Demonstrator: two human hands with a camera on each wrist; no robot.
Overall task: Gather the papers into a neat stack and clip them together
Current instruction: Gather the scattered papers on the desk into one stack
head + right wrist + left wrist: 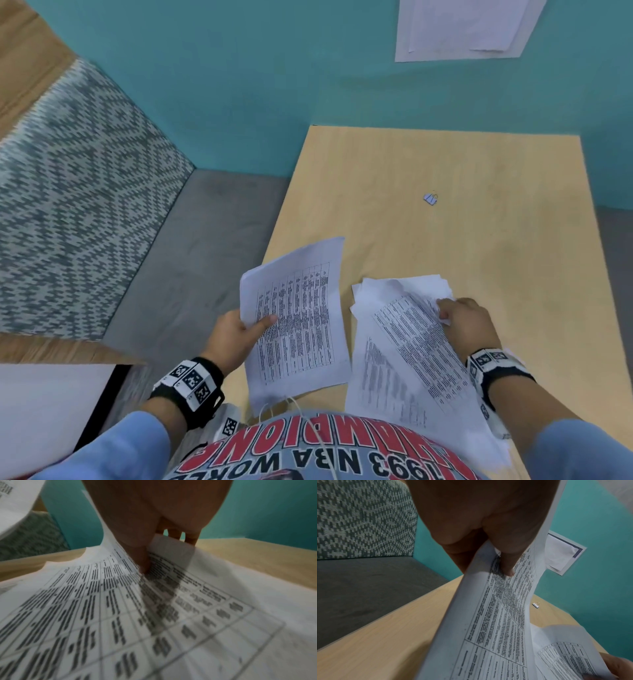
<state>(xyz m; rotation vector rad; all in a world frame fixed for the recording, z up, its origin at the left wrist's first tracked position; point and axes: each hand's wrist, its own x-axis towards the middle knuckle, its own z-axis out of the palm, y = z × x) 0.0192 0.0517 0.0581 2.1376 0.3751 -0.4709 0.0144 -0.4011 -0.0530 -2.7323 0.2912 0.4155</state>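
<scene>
My left hand (239,334) pinches a printed sheet (296,322) by its left edge, thumb on top, and holds it lifted over the wooden table's (445,164) near left corner; the same sheet (496,622) curves past the left hand's thumb (506,563) in the left wrist view. My right hand (464,320) grips the far right edge of a loose pile of printed papers (407,346) lying askew on the table. In the right wrist view its thumb (140,555) presses on the top sheet (120,615) and the fingers curl under it. A small binder clip (430,198) lies alone farther back on the table.
A teal wall (239,85) stands behind the table, with white papers (462,27) fixed to it. A patterned sofa (68,192) with a grey seat (191,240) sits to the left of the table. A white surface (44,407) is at the lower left.
</scene>
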